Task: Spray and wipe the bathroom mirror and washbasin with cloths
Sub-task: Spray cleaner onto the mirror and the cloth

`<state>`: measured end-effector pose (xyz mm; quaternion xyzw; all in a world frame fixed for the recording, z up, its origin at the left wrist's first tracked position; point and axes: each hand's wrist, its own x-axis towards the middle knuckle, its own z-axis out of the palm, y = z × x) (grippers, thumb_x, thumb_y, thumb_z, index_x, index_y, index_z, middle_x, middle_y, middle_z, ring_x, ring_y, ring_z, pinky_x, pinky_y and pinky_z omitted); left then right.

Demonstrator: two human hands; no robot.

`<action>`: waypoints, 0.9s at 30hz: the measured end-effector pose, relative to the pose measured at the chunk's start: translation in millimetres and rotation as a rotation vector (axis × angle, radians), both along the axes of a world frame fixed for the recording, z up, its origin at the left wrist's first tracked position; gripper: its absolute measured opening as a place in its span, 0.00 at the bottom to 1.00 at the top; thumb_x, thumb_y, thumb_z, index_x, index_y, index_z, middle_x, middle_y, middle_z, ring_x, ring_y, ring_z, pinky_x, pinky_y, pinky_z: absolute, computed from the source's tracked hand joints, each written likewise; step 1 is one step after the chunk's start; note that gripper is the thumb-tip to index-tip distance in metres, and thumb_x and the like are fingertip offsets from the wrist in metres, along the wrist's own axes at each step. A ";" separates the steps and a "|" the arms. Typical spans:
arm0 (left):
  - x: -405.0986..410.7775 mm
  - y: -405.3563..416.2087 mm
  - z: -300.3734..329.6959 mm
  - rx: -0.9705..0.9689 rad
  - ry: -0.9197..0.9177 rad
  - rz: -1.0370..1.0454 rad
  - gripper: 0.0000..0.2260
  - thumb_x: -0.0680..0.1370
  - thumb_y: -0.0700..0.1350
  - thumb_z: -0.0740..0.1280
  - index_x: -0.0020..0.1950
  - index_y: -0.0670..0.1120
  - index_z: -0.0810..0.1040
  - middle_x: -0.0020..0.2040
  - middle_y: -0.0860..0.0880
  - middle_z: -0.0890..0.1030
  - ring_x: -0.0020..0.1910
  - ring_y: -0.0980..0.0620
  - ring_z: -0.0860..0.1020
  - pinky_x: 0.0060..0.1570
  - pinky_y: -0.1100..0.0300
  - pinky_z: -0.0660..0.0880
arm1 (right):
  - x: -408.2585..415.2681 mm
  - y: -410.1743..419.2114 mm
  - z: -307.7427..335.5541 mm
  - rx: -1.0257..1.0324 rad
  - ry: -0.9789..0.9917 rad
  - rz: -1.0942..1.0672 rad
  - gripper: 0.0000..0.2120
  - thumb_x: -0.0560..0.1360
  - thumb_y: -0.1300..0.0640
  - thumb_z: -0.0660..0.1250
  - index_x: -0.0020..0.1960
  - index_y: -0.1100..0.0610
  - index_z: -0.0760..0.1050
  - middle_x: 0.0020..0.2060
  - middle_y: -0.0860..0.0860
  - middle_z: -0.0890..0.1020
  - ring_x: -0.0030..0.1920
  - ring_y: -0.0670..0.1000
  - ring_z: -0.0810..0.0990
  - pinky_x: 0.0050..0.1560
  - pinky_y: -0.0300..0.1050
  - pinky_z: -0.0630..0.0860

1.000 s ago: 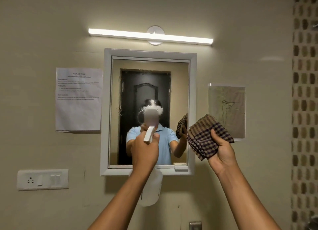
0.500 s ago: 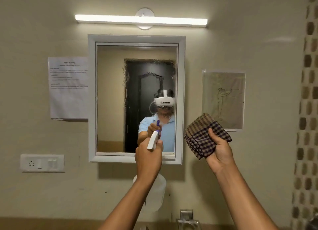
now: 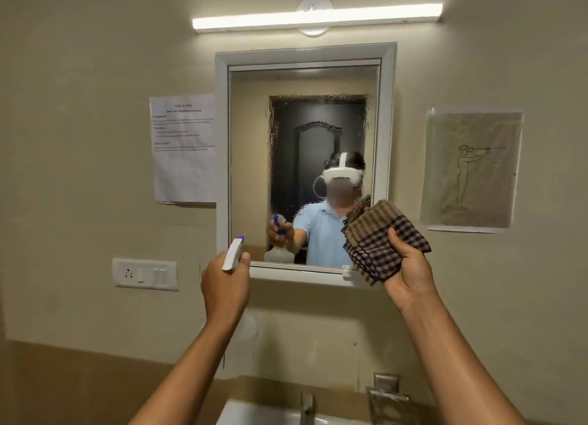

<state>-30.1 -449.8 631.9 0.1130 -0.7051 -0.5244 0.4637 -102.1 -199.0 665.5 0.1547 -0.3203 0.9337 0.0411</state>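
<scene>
Head view, spray bottle gripped left, cloths right

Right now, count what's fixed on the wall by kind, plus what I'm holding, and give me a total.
Mirror: 1
Light: 1
Papers: 2, a notice and a drawing
Switch plate: 1
Spray bottle: 1, held by the left hand
Cloth bundle: 1, held by the right hand
Total: 7
</scene>
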 end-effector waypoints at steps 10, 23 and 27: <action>-9.7 -35.0 -45.2 -0.009 -0.047 -0.080 0.10 0.79 0.51 0.66 0.38 0.56 0.73 0.36 0.45 0.80 0.35 0.39 0.79 0.37 0.38 0.80 | 7.7 -28.5 -22.2 -0.007 -0.050 -0.045 0.46 0.51 0.54 0.84 0.66 0.62 0.74 0.60 0.61 0.81 0.58 0.61 0.82 0.58 0.67 0.75; -24.9 47.1 -66.7 -0.084 -0.057 -0.352 0.11 0.79 0.47 0.67 0.37 0.48 0.73 0.31 0.48 0.75 0.32 0.47 0.74 0.31 0.51 0.72 | 35.2 14.5 -36.7 -0.025 -0.112 -0.231 0.34 0.63 0.57 0.75 0.67 0.63 0.73 0.61 0.60 0.80 0.55 0.58 0.83 0.53 0.60 0.79; -27.1 76.4 -66.2 -0.099 -0.066 -0.430 0.09 0.79 0.48 0.66 0.40 0.47 0.75 0.33 0.48 0.77 0.34 0.46 0.76 0.33 0.49 0.74 | 41.6 31.2 -40.8 -0.021 -0.119 -0.264 0.29 0.67 0.59 0.72 0.66 0.62 0.74 0.60 0.60 0.81 0.57 0.59 0.82 0.55 0.62 0.78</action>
